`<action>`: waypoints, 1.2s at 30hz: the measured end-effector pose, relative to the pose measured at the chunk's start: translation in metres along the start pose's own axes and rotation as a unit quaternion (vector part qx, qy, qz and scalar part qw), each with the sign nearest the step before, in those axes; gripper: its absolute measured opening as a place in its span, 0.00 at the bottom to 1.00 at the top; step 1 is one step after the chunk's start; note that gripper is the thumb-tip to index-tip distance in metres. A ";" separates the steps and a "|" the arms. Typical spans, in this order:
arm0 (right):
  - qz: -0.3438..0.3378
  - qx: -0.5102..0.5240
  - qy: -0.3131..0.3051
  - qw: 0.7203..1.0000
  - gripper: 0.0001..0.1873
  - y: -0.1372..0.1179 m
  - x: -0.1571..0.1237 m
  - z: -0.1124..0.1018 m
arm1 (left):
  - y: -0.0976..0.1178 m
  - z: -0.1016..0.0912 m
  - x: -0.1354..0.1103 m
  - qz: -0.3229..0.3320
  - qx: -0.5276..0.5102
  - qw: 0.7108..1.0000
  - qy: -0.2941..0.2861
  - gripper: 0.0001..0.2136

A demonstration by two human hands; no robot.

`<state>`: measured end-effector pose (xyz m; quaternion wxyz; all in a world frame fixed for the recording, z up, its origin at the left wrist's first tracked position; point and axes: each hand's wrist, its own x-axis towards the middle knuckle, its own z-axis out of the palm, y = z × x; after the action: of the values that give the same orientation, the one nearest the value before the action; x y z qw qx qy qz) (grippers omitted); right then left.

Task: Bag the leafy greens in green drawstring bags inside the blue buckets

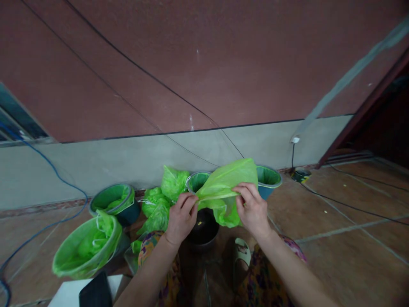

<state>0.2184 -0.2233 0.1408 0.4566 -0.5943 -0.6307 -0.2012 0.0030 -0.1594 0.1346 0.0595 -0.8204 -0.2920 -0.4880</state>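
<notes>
A thin, light-green mesh bag (234, 175) is stretched between my two hands, over a dark bowl (204, 232) on the floor. My left hand (182, 215) pinches the bag's edge at its left end. My right hand (252, 207) grips the same edge farther right, thumb against fingers. The bag's body spreads up and away, and a loose fold hangs below my right hand. Small light bits lie inside the bowl. Behind the bag stand a bucket (193, 182) at the left and a blue bucket (270, 183) at the right, each partly hidden.
Several stuffed green bags (156, 209) lie left of the bowl. Two buckets lined with green mesh, one large (64, 251) and one smaller (132, 213), stand farther left. A phone (96, 292) rests on a white box (68, 292). A blue cable (53, 166) and black wires cross the scene.
</notes>
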 end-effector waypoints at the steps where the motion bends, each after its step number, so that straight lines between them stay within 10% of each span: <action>1: 0.000 -0.010 -0.004 1.000 0.14 -0.001 0.000 -0.002 | 0.001 -0.001 0.002 0.014 0.000 1.000 0.006 0.07; 11: -0.088 -0.056 -0.068 0.992 0.06 -0.024 0.013 -0.006 | 0.018 0.006 0.015 0.026 0.010 0.999 0.042 0.06; 20: -0.015 -0.067 -0.015 0.998 0.06 0.005 0.003 0.000 | 0.023 0.012 0.014 -0.024 0.000 0.997 0.076 0.06; 36: 0.146 -0.113 0.007 0.983 0.13 0.070 -0.019 -0.002 | -0.003 -0.027 0.023 -0.319 0.078 0.939 0.102 0.09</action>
<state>0.2820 -0.2207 0.1057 0.4158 -0.7261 -0.5072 -0.2066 -0.0110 -0.1572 0.1670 -0.0059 -0.6228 -0.5684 -0.5376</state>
